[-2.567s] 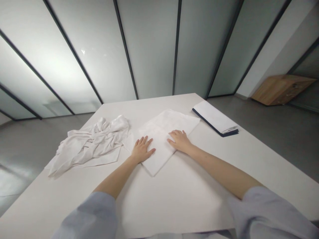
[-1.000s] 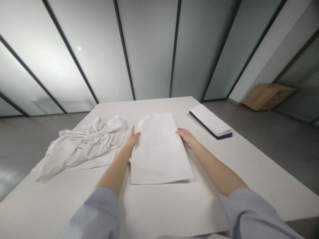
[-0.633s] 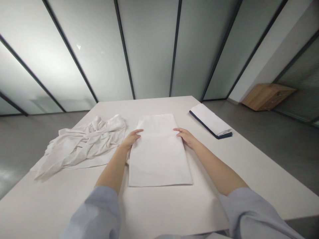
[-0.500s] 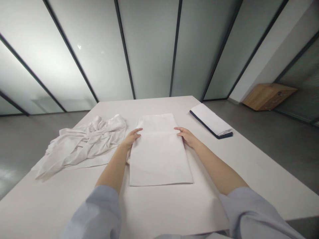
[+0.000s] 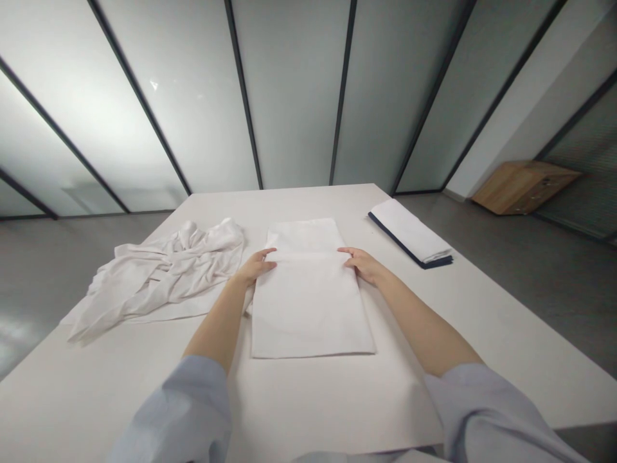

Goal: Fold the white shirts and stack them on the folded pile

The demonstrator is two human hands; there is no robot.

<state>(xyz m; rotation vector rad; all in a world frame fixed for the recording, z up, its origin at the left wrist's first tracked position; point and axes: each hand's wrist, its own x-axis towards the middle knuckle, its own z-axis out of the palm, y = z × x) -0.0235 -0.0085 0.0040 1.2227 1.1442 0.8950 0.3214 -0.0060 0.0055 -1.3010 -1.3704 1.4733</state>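
Observation:
A white cloth (image 5: 312,305), folded into a long rectangle, lies in front of me with a crease running across it between my hands. My left hand (image 5: 258,265) grips its left edge at that crease, thumb on top and index finger stretched along the fold. On the opposite edge, my right hand (image 5: 362,264) holds the cloth the same way. The remaining fingers of both hands are partly hidden at or under the edges. Beyond the crease, the far part of the cloth lies flat on the table.
The white table (image 5: 308,411) carries a crumpled heap of white cloth (image 5: 168,273) on the left. At the right is a folded stack (image 5: 409,230), white over dark navy. Frosted glass panels (image 5: 294,96) rise behind, and a wooden cabinet (image 5: 520,186) stands on the floor at far right.
Almost nothing differs. The view has shifted slightly, and my left thumb sits a little further in over the cloth. Both hands keep their hold at the crease.

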